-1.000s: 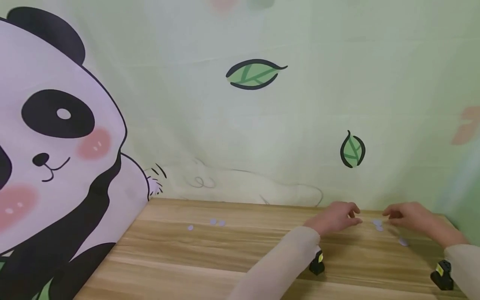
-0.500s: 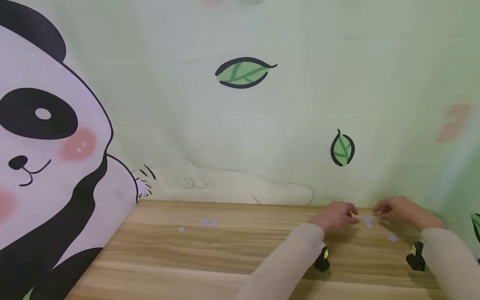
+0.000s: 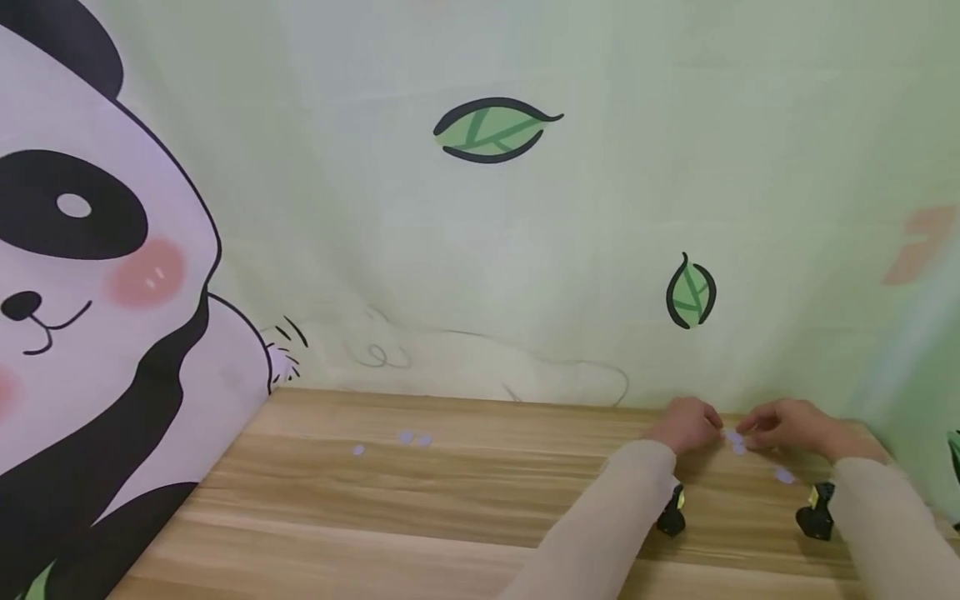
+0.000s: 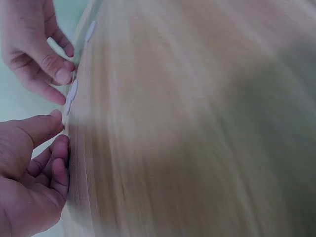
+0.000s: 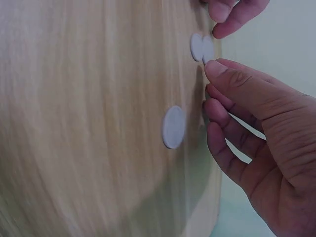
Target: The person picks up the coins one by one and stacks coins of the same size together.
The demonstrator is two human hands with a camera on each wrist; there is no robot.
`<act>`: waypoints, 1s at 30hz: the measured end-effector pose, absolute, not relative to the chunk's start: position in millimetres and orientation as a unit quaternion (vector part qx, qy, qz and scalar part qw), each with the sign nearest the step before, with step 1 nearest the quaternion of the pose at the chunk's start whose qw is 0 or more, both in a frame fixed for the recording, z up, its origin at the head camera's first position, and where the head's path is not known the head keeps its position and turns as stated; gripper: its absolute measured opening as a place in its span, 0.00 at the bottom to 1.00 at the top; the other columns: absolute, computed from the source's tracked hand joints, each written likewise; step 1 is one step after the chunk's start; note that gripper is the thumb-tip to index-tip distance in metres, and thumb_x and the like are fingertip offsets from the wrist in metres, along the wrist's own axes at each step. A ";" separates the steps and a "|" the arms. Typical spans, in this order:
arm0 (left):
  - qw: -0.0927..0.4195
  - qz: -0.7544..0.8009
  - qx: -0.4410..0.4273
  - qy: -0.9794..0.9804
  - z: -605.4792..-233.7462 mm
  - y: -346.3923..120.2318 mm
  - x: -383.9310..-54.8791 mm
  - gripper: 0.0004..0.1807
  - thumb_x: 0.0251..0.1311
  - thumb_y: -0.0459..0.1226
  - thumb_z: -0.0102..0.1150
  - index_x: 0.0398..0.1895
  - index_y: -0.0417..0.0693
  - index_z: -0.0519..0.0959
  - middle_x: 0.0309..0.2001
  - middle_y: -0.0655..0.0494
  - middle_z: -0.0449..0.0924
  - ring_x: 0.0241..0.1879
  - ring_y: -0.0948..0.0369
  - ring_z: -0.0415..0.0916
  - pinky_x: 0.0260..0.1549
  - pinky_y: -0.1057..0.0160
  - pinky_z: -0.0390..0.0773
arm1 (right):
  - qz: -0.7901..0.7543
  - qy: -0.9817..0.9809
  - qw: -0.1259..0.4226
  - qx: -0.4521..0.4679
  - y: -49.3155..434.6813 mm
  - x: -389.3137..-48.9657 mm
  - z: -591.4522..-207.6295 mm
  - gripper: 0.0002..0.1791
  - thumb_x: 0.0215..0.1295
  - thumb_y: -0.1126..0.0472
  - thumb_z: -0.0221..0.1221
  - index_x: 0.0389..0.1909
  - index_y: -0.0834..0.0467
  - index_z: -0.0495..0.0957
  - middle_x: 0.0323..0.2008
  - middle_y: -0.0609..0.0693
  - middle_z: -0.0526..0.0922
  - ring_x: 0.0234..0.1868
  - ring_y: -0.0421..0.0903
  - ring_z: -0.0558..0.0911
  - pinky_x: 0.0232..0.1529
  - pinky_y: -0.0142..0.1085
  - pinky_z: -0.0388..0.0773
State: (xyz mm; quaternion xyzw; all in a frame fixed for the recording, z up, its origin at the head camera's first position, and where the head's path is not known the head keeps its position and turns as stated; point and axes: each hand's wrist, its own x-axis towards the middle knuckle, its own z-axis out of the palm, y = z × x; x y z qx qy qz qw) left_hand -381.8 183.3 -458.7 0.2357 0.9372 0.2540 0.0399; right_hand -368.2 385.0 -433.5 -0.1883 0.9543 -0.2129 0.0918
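Small round whitish discs (image 3: 738, 448) lie in a tight cluster near the table's back edge, between my two hands. My right hand (image 3: 795, 427) has its thumb and fingertips right at the cluster. In the right wrist view, the thumb tip of my right hand (image 5: 261, 118) meets the edge of one of two overlapping discs (image 5: 196, 47). A single disc (image 5: 174, 127) lies flat below that hand. On the cluster's other side, my left hand (image 3: 690, 423) rests low over the wood, fingers loosely bent. The left wrist view shows no disc in my left hand (image 4: 29, 173).
Three more discs (image 3: 406, 437) lie at the back left of the wooden table (image 3: 375, 517). Behind its back edge hangs a pale green cloth (image 3: 570, 208) printed with leaves and a panda (image 3: 142, 333). A dark wrist device (image 3: 816, 512) sits under the right sleeve.
Both hands have closed in on the disc cluster, the left moving right and the right moving left. The head view has turned slightly right. The discs on the left have stayed in place.
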 end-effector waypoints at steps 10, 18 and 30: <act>0.148 0.351 0.214 0.900 -446.5 182.1 -402.4 0.07 0.59 0.37 0.73 0.40 0.51 0.90 0.21 0.61 0.81 0.18 0.70 0.71 0.21 0.77 0.67 | -0.204 0.962 0.091 -0.158 383.8 -371.0 -433.2 0.13 0.62 0.59 0.70 0.44 0.63 0.85 0.41 0.57 0.87 0.41 0.48 0.81 0.43 0.44 0.77; 0.095 0.292 0.213 0.928 -446.0 188.9 -399.8 0.05 0.54 0.42 0.77 0.35 0.60 0.92 0.26 0.72 0.86 0.26 0.75 0.69 0.26 0.79 0.65 | -0.211 0.960 0.106 -0.152 381.5 -374.6 -428.0 0.13 0.61 0.61 0.70 0.43 0.63 0.85 0.33 0.50 0.84 0.33 0.44 0.75 0.36 0.40 0.73; 0.016 0.343 0.089 0.935 -461.6 218.9 -372.4 0.09 0.41 0.42 0.85 0.17 0.58 0.89 0.20 0.74 0.81 0.29 0.74 0.73 0.30 0.78 0.67 | -0.282 0.945 0.115 -0.117 386.2 -360.9 -436.4 0.10 0.59 0.67 0.70 0.40 0.67 0.85 0.39 0.56 0.87 0.36 0.46 0.75 0.35 0.38 0.77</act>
